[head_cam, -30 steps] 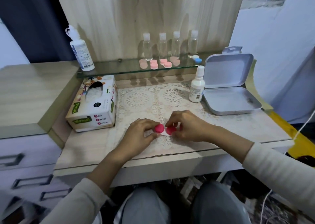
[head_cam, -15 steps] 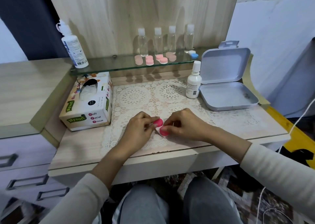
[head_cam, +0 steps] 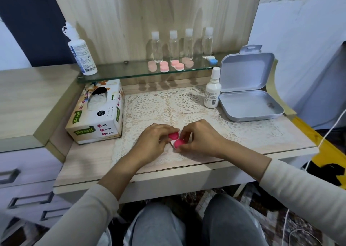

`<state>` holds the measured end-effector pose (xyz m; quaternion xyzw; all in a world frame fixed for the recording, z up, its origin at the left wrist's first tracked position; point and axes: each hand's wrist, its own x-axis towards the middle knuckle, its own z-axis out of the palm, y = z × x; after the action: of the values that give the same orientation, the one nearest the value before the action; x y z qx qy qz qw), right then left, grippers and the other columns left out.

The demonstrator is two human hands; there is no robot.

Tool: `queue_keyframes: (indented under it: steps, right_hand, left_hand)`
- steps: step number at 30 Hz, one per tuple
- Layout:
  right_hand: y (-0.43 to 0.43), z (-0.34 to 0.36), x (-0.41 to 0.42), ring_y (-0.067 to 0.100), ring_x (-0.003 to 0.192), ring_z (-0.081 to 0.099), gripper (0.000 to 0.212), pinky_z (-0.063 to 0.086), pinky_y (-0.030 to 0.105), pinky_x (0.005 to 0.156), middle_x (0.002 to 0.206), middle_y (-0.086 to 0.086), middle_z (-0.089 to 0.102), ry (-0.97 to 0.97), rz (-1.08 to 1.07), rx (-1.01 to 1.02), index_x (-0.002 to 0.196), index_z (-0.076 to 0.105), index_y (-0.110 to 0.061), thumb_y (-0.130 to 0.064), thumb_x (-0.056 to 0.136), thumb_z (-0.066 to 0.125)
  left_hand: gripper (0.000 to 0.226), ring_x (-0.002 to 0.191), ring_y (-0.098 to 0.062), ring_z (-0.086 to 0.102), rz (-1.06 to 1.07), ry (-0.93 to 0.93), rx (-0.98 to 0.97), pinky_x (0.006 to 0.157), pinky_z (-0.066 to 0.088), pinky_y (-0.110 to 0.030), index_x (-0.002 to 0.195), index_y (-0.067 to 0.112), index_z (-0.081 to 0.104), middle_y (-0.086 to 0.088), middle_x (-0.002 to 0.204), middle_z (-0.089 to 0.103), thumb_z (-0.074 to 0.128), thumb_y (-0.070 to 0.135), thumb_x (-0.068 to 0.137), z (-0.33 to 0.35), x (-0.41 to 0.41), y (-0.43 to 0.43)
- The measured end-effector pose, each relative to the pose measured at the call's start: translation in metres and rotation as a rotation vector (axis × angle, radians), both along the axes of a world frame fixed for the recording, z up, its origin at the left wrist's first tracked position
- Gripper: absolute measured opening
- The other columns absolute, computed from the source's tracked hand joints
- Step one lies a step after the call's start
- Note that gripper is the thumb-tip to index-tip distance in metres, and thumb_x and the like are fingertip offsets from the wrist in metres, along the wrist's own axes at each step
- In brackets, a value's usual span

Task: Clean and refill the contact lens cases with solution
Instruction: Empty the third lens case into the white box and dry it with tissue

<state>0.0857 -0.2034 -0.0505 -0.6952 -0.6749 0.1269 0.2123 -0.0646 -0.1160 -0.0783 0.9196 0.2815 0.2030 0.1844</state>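
The lens case (head_cam: pixel 176 140) has two round, bright pink caps on a white base and sits tilted on the lace mat (head_cam: pixel 187 110) near the desk's front edge. The left hand (head_cam: pixel 152 144) pinches the far cap with curled fingers, and the right hand (head_cam: pixel 201 140) closes on the near cap.

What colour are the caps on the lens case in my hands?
Bright pink caps, seen from the head camera.

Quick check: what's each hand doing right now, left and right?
Left hand: fingers closed on the far cap of the pink lens case.
Right hand: fingers closed on the near cap of the same case.
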Motion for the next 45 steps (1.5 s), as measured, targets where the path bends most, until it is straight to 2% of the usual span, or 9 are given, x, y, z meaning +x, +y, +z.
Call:
queue_keyframes:
  steps: [8, 12, 22, 26, 28, 37, 40, 43, 45]
  right_hand:
    - [0.002, -0.003, 0.003, 0.019, 0.076, 0.045, 0.016, 0.034, 0.024, 0.062, 0.075, 0.006, 0.052, -0.101, 0.072, -0.012, 0.087, 0.069, -0.005, -0.008, 0.077, 0.058]
    - [0.001, -0.005, 0.005, 0.015, 0.075, 0.037, 0.018, 0.026, 0.011, 0.058, 0.082, 0.002, 0.044, -0.093, 0.092, 0.003, 0.094, 0.067, -0.007, -0.006, 0.080, 0.055]
    - [-0.003, -0.015, 0.004, 0.017, 0.077, 0.044, 0.019, 0.032, 0.024, 0.066, 0.088, 0.006, 0.049, -0.035, 0.113, 0.053, 0.099, 0.067, -0.007, -0.010, 0.082, 0.058]
    - [-0.002, -0.013, 0.005, 0.016, 0.079, 0.045, 0.019, 0.030, 0.021, 0.066, 0.092, 0.007, 0.051, -0.031, 0.115, 0.055, 0.101, 0.067, -0.009, -0.011, 0.086, 0.057]
    - [-0.003, -0.012, 0.006, 0.016, 0.078, 0.044, 0.020, 0.027, 0.019, 0.063, 0.091, 0.007, 0.050, -0.021, 0.117, 0.057, 0.103, 0.067, -0.009, -0.010, 0.086, 0.057]
    - [-0.002, -0.009, 0.009, 0.017, 0.074, 0.054, 0.030, 0.048, 0.031, 0.064, 0.081, 0.002, 0.059, 0.062, 0.009, 0.026, 0.082, 0.065, -0.009, -0.034, 0.070, 0.077]
    - [-0.003, -0.009, 0.008, 0.013, 0.060, 0.049, 0.035, 0.039, 0.022, 0.051, 0.066, 0.000, 0.056, 0.110, -0.035, 0.002, 0.064, 0.059, -0.011, -0.042, 0.070, 0.075]
    - [0.003, -0.008, 0.011, 0.012, 0.049, 0.039, 0.041, 0.029, 0.023, 0.049, 0.051, -0.002, 0.046, 0.050, -0.076, 0.121, 0.049, 0.045, -0.019, -0.026, 0.086, 0.063]
    - [0.008, -0.006, 0.015, 0.019, 0.066, 0.053, 0.018, 0.038, 0.030, 0.058, 0.071, 0.002, 0.058, -0.020, -0.049, 0.166, 0.068, 0.061, -0.013, -0.006, 0.084, 0.058]
  left_hand:
    - [0.032, 0.092, -0.008, 0.039, -0.009, 0.044, -0.005, 0.081, 0.030, -0.012, 0.112, 0.015, 0.066, 0.000, 0.101, 0.057, 0.068, 0.022, 0.081, 0.003, 0.000, 0.007]
    - [0.032, 0.090, -0.007, 0.043, 0.024, 0.024, 0.013, 0.080, 0.031, -0.014, 0.109, 0.014, 0.067, 0.001, 0.097, 0.058, 0.071, 0.025, 0.079, 0.003, 0.000, 0.004]
    - [0.057, 0.085, -0.012, 0.045, 0.216, 0.053, 0.002, 0.072, 0.038, -0.025, 0.082, 0.016, 0.052, 0.004, 0.085, 0.051, 0.063, 0.067, 0.059, -0.001, 0.000, -0.002]
    - [0.035, 0.101, -0.007, 0.055, 0.035, -0.083, -0.217, 0.088, 0.047, -0.024, 0.113, 0.023, 0.055, 0.003, 0.113, 0.061, 0.069, 0.022, 0.081, 0.000, -0.007, -0.006]
    - [0.041, 0.096, -0.007, 0.058, 0.011, -0.074, -0.197, 0.085, 0.044, -0.009, 0.119, 0.022, 0.058, 0.000, 0.114, 0.064, 0.066, 0.006, 0.082, -0.002, -0.010, -0.005]
    - [0.037, 0.083, -0.007, 0.055, 0.080, -0.160, -0.041, 0.072, 0.037, 0.000, 0.114, 0.011, 0.063, -0.004, 0.106, 0.061, 0.071, 0.008, 0.078, -0.004, -0.009, -0.003]
    - [0.032, 0.080, -0.007, 0.056, 0.085, -0.180, -0.040, 0.070, 0.037, 0.000, 0.110, 0.010, 0.066, -0.005, 0.100, 0.065, 0.071, 0.010, 0.079, -0.002, -0.009, -0.006]
    - [0.025, 0.075, -0.002, 0.055, 0.107, -0.209, -0.057, 0.068, 0.036, 0.001, 0.103, 0.008, 0.068, -0.004, 0.093, 0.066, 0.071, 0.013, 0.079, 0.000, -0.010, -0.009]
    - [0.021, 0.072, 0.003, 0.053, 0.107, -0.219, -0.066, 0.067, 0.037, 0.000, 0.100, 0.007, 0.069, -0.005, 0.091, 0.066, 0.070, 0.012, 0.080, 0.000, -0.011, -0.011]
